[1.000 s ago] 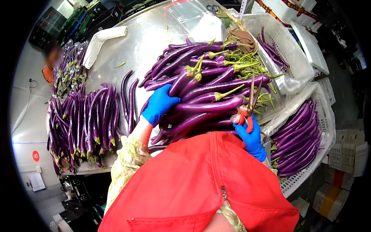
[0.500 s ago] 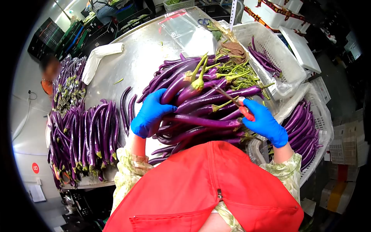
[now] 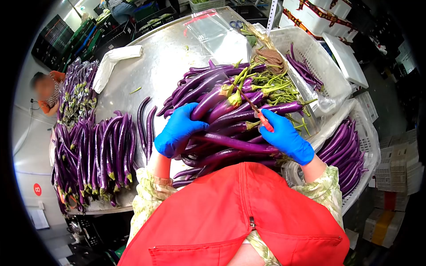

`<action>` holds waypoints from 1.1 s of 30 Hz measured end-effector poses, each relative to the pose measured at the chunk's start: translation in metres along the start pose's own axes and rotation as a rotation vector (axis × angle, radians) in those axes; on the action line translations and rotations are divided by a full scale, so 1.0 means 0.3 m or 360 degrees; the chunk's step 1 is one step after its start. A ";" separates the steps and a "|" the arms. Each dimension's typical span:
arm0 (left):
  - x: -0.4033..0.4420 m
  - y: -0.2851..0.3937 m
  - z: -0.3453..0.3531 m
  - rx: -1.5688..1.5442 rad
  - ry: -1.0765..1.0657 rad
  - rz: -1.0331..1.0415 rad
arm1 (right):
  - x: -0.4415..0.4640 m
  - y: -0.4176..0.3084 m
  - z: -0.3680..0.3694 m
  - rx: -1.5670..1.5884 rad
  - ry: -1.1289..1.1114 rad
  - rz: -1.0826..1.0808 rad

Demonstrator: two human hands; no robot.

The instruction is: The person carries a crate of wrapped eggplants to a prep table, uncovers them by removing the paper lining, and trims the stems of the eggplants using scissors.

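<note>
My left hand (image 3: 177,131), in a blue glove, is closed around the purple bodies of two long eggplants (image 3: 207,103) at the left of a large pile. Their green stems point up and right. In my right hand (image 3: 286,137), also gloved in blue, are red-handled scissors (image 3: 266,120), fingers wrapped round the handle. The thin blades reach up-left to the stems of the held eggplants. Below both hands, more eggplants (image 3: 239,142) lie crosswise in the pile. Cut green stems (image 3: 280,91) are heaped to its right.
Rows of eggplants (image 3: 104,150) line the metal table's (image 3: 124,95) left side, beside bagged ones (image 3: 80,88). White baskets (image 3: 328,66) with eggplants stand at right. Clear bags (image 3: 217,35) and blue-handled scissors (image 3: 236,24) lie at the back. Another person (image 3: 49,91) is at far left.
My right hand has moved left and slightly up, bringing the scissors' blades to the stems of the held eggplants. My left hand has shifted slightly right with them.
</note>
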State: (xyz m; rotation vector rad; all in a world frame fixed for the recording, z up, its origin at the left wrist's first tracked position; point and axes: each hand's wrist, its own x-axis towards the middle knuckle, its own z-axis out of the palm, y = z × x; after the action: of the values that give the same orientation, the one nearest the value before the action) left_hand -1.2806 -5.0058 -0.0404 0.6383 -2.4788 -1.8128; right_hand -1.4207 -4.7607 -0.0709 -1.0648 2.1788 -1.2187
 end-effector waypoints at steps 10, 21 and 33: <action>0.012 -0.041 -0.055 -0.0482 0.0376 0.0021 | -0.122 -0.133 -0.055 0.1376 -0.0318 0.0348; -0.208 0.019 -0.325 -0.0913 0.1440 0.0666 | 0.011 -0.001 0.174 0.1514 -0.0431 0.0603; -0.307 -0.121 -0.614 0.1683 0.0051 0.1102 | 0.041 0.003 0.153 0.1756 -0.0471 0.0741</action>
State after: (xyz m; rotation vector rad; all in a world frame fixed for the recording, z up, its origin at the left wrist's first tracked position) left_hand -1.1405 -5.1530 0.0088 -0.2414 -2.9227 -0.2124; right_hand -1.3978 -4.7942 -0.0958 -0.2171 1.0941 -1.5555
